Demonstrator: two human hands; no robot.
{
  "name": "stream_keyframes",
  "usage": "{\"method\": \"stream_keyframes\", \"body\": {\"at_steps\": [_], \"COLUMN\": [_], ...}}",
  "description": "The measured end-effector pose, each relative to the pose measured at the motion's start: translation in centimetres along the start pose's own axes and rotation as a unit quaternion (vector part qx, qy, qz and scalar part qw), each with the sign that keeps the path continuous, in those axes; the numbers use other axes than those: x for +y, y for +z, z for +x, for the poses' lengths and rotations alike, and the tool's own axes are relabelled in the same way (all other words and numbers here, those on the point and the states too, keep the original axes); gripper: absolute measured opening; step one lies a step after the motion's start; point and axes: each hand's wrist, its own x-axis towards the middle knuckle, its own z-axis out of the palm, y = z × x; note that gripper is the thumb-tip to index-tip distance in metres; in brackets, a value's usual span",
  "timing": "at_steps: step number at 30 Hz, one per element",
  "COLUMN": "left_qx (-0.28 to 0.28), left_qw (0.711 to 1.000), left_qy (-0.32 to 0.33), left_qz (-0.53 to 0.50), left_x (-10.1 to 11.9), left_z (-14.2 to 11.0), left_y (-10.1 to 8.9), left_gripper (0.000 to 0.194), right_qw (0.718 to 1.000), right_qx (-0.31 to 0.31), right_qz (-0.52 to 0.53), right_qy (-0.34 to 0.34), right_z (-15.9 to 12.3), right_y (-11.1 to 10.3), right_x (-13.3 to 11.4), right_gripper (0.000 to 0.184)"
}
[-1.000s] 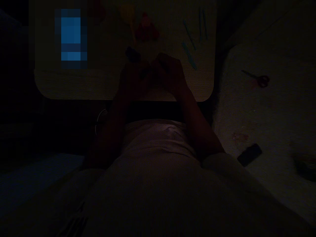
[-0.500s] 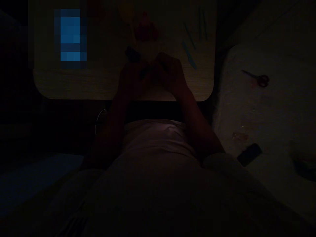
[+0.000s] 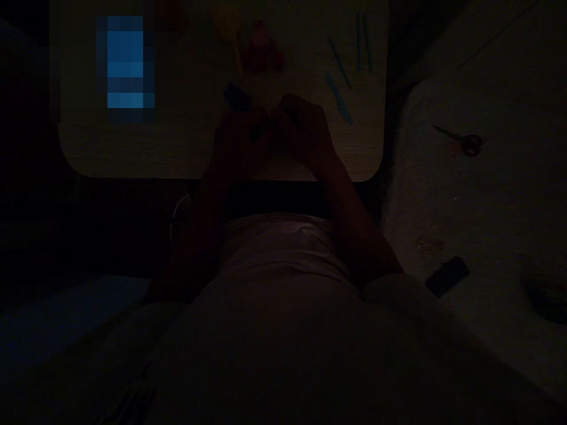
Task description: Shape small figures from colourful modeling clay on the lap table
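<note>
In very dim light my left hand [image 3: 241,139] and my right hand [image 3: 305,127] meet over the front part of a wooden table [image 3: 146,153]. The fingers of both are curled in and close together. Whatever they pinch between them is too dark to make out. Just beyond my left hand lies a small dark lump [image 3: 238,96]. Farther back rests a red shaped piece [image 3: 261,52], with an orange piece with a thin stem [image 3: 228,26] to its left. A blue plastic knife [image 3: 339,99] lies to the right of my right hand.
Several thin blue sticks [image 3: 340,64] lie at the table's right side. A pixelated bright blue patch [image 3: 125,59] covers the far left. On a pale surface to the right are scissors [image 3: 470,144] and a dark rectangular object [image 3: 447,276]. A white cable [image 3: 172,215] hangs below the table's edge.
Both hands stay in nearly the same place, with the fingers still curled together. The objects on the table have not visibly moved.
</note>
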Motion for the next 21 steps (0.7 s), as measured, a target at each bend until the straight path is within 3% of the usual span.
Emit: {"method": "stream_keyframes", "body": {"at_steps": [11, 21], "left_qx": [-0.039, 0.000], "left_qw": [0.999, 1.000], "left_qy": [-0.024, -0.007], "left_qz": [-0.009, 0.005], "left_x": [-0.42, 0.27], "left_z": [0.05, -0.06], "left_y": [0.08, -0.14], "left_gripper": [0.036, 0.034], "right_qw": [1.000, 1.000], "right_qx": [-0.001, 0.006], "right_qz": [0.026, 0.000], "right_qy": [-0.001, -0.011], "right_z": [0.17, 0.05], "right_y": [0.10, 0.21], "right_x": [0.08, 0.31], "right_gripper": [0.062, 0.062]}}
